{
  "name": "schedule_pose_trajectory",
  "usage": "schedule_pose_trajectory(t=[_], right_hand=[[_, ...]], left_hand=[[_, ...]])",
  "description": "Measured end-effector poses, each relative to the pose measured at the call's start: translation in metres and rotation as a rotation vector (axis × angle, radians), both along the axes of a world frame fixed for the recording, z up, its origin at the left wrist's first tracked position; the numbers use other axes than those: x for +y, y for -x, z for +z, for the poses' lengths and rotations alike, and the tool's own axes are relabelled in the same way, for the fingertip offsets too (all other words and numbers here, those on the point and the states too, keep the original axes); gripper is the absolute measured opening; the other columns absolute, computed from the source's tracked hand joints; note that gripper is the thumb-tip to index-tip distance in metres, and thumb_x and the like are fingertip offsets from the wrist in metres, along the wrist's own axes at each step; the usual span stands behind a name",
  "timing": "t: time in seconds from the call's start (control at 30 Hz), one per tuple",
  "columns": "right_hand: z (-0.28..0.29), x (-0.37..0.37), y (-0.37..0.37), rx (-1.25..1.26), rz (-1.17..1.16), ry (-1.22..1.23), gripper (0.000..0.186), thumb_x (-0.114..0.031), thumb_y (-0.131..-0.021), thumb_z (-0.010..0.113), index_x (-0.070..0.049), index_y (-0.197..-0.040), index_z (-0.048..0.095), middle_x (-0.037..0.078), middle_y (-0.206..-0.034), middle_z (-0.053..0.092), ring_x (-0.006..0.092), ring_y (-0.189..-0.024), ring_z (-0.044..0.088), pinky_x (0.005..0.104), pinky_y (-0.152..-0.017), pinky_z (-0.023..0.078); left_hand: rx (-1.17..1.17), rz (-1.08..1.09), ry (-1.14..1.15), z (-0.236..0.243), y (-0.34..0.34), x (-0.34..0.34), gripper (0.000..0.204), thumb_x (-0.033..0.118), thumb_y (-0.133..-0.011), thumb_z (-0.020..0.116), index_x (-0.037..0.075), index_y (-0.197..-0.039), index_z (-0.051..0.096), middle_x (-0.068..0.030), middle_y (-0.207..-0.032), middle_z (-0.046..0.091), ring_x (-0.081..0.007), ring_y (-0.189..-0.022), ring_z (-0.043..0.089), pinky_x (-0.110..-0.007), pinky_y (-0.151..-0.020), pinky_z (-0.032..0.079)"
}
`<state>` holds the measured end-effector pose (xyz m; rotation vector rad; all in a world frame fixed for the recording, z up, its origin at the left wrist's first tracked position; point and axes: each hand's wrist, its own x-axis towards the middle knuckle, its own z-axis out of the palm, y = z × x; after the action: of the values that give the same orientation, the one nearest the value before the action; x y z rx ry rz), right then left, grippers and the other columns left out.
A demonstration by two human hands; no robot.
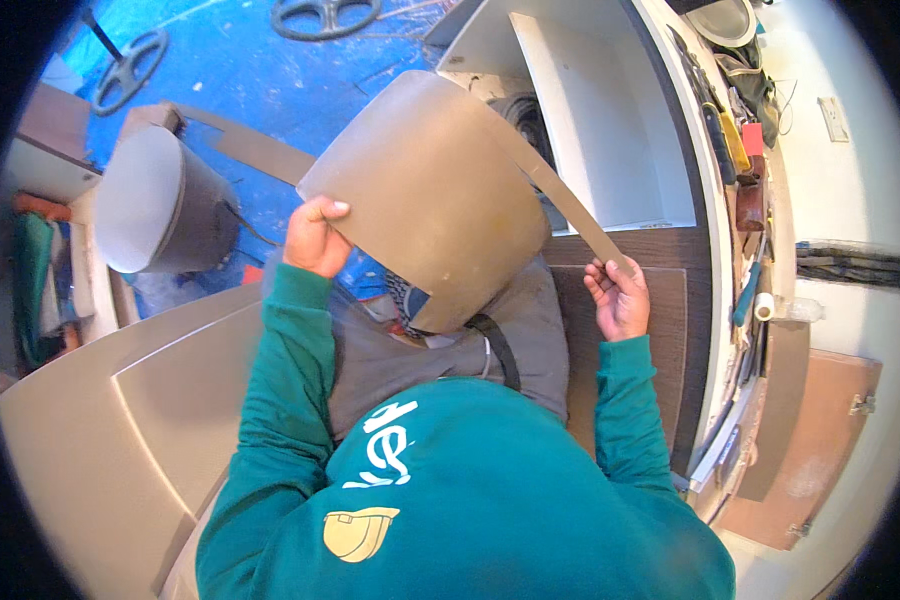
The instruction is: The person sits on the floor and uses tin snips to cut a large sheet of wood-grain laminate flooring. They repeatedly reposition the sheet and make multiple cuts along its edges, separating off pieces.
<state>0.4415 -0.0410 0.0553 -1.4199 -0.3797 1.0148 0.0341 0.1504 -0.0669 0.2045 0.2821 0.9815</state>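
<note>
A large brown, smooth, flexible sheet (420,190) curves over my lap. My left hand (317,238) grips its left edge, thumb on top and fingers underneath. At the right, my right hand (618,300) pinches the end of a narrow brown strip (575,215), which runs up along the sheet's right side; a gap parts its lower length from the sheet, and I cannot tell whether its upper end is joined. Another brown strip (260,153) with a stepped edge sticks out beyond the sheet's left edge. The sheet hides part of my lap.
A round padded stool (140,205) stands at the left on a blue floor covering (240,75). Two dark wheel-shaped bases (327,15) lie beyond. On the right, a white open cabinet (610,120) adjoins a shelf crowded with tools (745,200). Brown panels (190,380) lean at lower left.
</note>
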Motion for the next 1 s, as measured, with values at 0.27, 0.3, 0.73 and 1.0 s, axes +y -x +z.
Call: schedule_pose_trajectory(t=[0.27,0.3,0.73,1.0], right_hand=[[-0.026,0.002,0.019,-0.12,-0.078,0.267,0.052,-0.017,-0.094,0.073,0.001,-0.138,0.051,0.011,-0.112,0.068,0.0195,-0.097,0.068,0.0351,-0.076,0.059],[-0.019,0.004,0.025,-0.202,-0.05,0.28,0.054,-0.017,-0.094,0.073,0.002,-0.139,0.05,0.012,-0.115,0.068,0.0202,-0.098,0.067,0.0354,-0.079,0.058],[0.176,0.063,0.057,-1.063,0.06,-0.335,0.033,-0.025,-0.093,0.072,0.001,-0.114,0.073,0.011,-0.104,0.075,0.0185,-0.1,0.069,0.0327,-0.092,0.052],[0.227,0.212,-0.085,-1.552,0.229,0.169,0.109,-0.061,-0.073,0.084,0.006,-0.149,0.045,0.03,-0.142,0.056,0.0359,-0.132,0.055,0.0405,-0.113,0.042]], left_hand=[[0.387,0.184,-0.285,0.091,0.041,-0.023,0.061,-0.005,-0.076,0.06,-0.005,-0.137,0.053,-0.0148,-0.133,0.063,-0.032,-0.125,0.059,-0.045,-0.111,0.044],[0.444,0.173,-0.321,0.108,0.047,-0.027,0.062,-0.006,-0.074,0.062,-0.003,-0.136,0.054,-0.0133,-0.13,0.064,-0.0309,-0.121,0.06,-0.043,-0.108,0.045],[0.677,0.461,-0.416,0.189,0.089,-0.103,0.062,-0.007,-0.065,0.059,-0.002,-0.127,0.058,-0.0102,-0.116,0.066,-0.0255,-0.106,0.064,-0.037,-0.097,0.049],[0.573,0.41,-0.27,0.172,0.098,-0.144,0.061,-0.005,-0.067,0.059,-0.002,-0.128,0.057,-0.0108,-0.116,0.067,-0.0268,-0.108,0.064,-0.039,-0.099,0.05]])
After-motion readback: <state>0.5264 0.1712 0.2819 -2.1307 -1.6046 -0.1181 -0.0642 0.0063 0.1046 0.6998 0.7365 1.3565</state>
